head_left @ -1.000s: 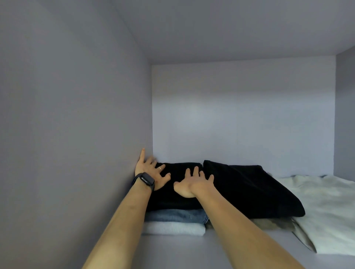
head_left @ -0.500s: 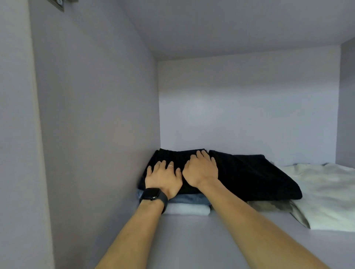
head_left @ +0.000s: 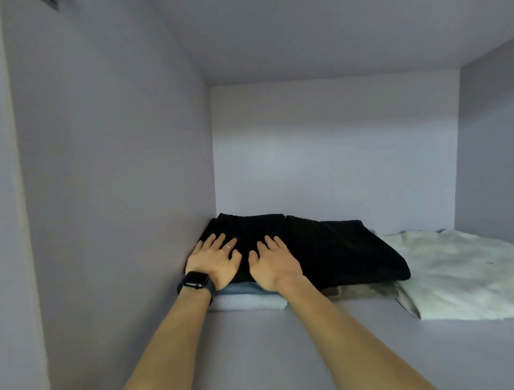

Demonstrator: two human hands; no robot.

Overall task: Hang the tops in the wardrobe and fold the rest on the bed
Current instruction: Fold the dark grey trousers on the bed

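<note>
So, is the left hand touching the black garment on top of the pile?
Touching. The head view shows the left hand lying flat on the black garment, fingers spread on the cloth, with no gap visible.

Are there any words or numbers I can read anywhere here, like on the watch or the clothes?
No text can be read anywhere.
Watch: screen dark, no digits.
Black folded garment: no label or print shows.
Small dark fitting at the top left: too blurred to tell.

Left hand (head_left: 215, 260) and right hand (head_left: 274, 263) lie flat, side by side, on the folded black garment (head_left: 333, 245) in the wardrobe compartment (head_left: 278, 348).
</note>
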